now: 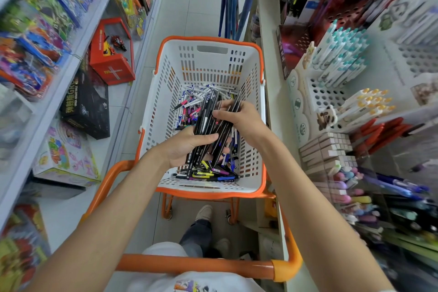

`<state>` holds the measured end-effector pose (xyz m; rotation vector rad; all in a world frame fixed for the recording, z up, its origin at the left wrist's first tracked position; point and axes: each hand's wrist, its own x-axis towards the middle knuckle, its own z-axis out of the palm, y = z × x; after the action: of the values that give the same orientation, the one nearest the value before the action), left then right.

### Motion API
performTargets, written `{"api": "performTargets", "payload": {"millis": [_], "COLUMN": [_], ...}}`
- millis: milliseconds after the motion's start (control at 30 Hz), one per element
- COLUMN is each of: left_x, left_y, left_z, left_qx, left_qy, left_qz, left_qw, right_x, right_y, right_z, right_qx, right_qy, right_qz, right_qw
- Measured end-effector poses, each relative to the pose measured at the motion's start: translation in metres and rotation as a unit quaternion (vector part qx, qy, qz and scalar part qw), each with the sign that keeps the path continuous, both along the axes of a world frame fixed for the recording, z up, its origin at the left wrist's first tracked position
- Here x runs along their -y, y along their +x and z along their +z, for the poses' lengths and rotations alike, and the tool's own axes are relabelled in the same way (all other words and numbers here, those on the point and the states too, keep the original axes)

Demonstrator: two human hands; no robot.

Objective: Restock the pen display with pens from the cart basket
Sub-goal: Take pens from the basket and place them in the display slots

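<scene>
Your left hand (pixel 187 147): fingers curled round the lower end of a bundle of black pens (pixel 208 125). Your right hand (pixel 239 118): fingers closed over the bundle's upper end. Bundle: held inside the white cart basket (pixel 201 64), above loose mixed pens (pixel 206 174) on its floor. Pen display (pixel 329 95): shelf just right of the basket, blurred, seemingly part-filled.

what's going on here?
A person at a cart holds a bundle of black pens over the basket. The left grip holds the bundle from below and the right grip holds its upper ends. Loose pens lie in the basket. The display at right has open holes.
</scene>
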<state>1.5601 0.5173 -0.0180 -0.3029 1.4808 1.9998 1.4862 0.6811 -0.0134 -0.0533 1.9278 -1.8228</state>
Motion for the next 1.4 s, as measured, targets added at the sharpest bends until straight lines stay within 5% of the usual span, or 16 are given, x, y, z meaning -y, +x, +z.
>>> {"api": "performTargets", "payload": {"millis": [900, 1067, 1200, 1400], "left_x": [0.004, -0.001, -0.007, -0.029], "left_y": [0.004, -0.002, -0.016, -0.045], "left_z": [0.005, 0.008, 0.018, 0.043], "left_qx": [0.090, 0.062, 0.021, -0.156], "left_qy": [0.187, 0.102, 0.017, -0.090], "left_qz": [-0.012, -0.050, -0.056, 0.222], "left_qw": [0.978, 0.992, 0.998, 0.958], "right_x": [-0.004, -0.006, -0.008, 0.000], "right_y": [-0.003, -0.002, 0.000, 0.021], "right_z": [0.004, 0.009, 0.010, -0.005], "right_qx": [0.038, -0.002, -0.021, 0.155], "right_qy": [-0.071, 0.021, 0.000, -0.163], "right_qz": [0.032, 0.076, 0.052, -0.156], "right_qw": [0.996, 0.997, 0.998, 0.962]}}
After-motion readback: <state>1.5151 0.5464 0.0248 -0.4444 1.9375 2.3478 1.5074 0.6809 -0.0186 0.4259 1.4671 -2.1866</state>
